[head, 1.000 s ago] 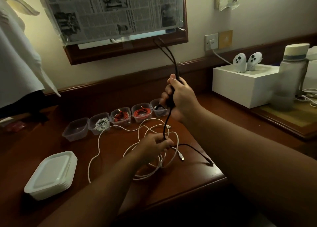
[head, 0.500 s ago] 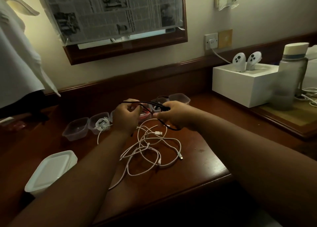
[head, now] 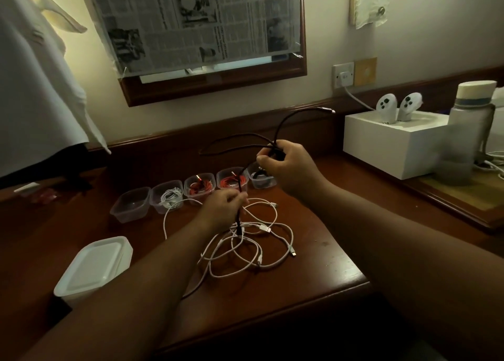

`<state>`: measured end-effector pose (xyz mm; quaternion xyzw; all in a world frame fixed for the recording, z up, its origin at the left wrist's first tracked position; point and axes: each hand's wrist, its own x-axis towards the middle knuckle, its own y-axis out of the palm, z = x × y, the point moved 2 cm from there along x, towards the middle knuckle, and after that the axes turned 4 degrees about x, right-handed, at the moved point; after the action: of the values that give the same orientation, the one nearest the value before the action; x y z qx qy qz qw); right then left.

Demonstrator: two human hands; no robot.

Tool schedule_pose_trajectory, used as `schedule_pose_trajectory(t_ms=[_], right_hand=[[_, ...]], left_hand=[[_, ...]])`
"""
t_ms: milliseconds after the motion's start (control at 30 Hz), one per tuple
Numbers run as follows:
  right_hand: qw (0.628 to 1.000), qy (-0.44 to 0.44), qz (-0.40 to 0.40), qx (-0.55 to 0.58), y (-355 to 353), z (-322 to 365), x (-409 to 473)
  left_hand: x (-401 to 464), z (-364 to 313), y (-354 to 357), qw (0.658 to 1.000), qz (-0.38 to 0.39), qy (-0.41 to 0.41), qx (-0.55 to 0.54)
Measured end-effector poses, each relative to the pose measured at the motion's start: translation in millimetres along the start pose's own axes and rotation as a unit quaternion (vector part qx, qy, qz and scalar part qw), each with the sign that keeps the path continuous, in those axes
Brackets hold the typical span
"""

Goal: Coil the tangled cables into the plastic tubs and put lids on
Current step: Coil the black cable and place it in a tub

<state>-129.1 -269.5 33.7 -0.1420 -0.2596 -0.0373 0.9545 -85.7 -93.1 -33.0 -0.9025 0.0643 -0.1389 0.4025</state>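
Black cable (head: 283, 124) looped between both hands, white cables (head: 261, 240) tangled below

One view only: a wide-angle camera worn on the person's head, facing forward and angled down over a wooden desk (head: 313, 273). It sits close to the work; both forearms enter from the bottom edge, the left from 7 o'clock, the right from 4 o'clock, converging near frame centre. The desk's near edge runs across the lower third. The wall closes the far field, with a framed mirror (head: 212, 88) at 12 o'clock and a wall socket (head: 343, 74) at 1 o'clock. A white box (head: 392, 145) at 3 o'clock marks the right limit. Wide-angle bending shows at the edges. No second view exists, so no overlap applies.
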Motion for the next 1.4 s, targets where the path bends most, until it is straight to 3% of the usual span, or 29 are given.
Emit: schedule_pose_trajectory(t_ms=[33,100,167,233,367,500,600,733,800,900,1000,1100,1200,1267,1333,1400], right_hand=[[1.0,0.001,-0.015,0.006,-0.8,1.1,-0.4],[0.999,0.042,-0.01,0.015,-1.9,1.2,-0.3],[0.992,0.119,0.044,0.018,-0.1,-0.3,-1.8],[0.981,0.173,0.082,0.022,2.3,0.1,-4.5],[0.974,0.173,0.135,0.051,-0.7,5.9,-13.6],[0.939,0.149,0.309,0.015,-3.0,9.5,-32.7],[0.873,0.157,0.457,-0.071,-2.6,18.6,-49.2],[0.738,0.187,0.608,-0.225,2.5,31.9,-73.2],[0.7,0.18,0.646,-0.246,8.1,30.8,-81.3],[0.679,0.202,0.652,-0.269,14.5,27.3,-89.4],[0.713,0.222,0.611,-0.262,21.6,24.8,-94.3],[0.814,0.173,0.512,-0.213,25.3,25.4,-88.8],[0.918,0.121,0.344,-0.158,22.4,28.3,-78.7],[0.964,0.099,0.222,-0.106,19.6,35.2,-75.3],[0.983,0.069,0.142,-0.093,18.1,44.5,-75.0],[0.984,0.084,0.14,-0.066,20.2,52.8,-77.8]], left_hand=[[-2.9,-4.5,-3.8,0.993,-0.035,-0.034,-0.108],[-8.5,-16.7,-12.5,0.933,-0.115,-0.091,-0.328],[-10.9,-30.5,-23.0,0.884,-0.156,-0.099,-0.43],[-11.0,-37.4,-32.7,0.867,-0.154,-0.078,-0.467],[-14.4,-29.2,-51.7,0.887,-0.117,-0.032,-0.446],[-29.7,-22.6,-71.2,0.905,-0.03,0.041,-0.422],[-47.3,-22.9,-85.6,0.928,0.086,0.081,-0.354],[-73.6,-26.3,-101.7,0.95,0.253,0.102,-0.149],[-83.4,-33.4,-101.6,0.949,0.282,0.109,-0.091],[-91.9,-41.0,-97.8,0.953,0.268,0.097,-0.107],[-97.0,-49.2,-88.6,0.958,0.25,0.08,-0.115],[-99.4,-58.6,-73.8,0.965,0.207,0.012,-0.158],[-103.9,-66.5,-62.6,0.924,0.181,-0.074,-0.329],[-106.0,-71.1,-58.8,0.888,0.139,-0.106,-0.425],[-110.3,-76.8,-55.7,0.856,0.083,-0.136,-0.491],[-113.5,-81.3,-51.4,0.836,0.046,-0.148,-0.527]])
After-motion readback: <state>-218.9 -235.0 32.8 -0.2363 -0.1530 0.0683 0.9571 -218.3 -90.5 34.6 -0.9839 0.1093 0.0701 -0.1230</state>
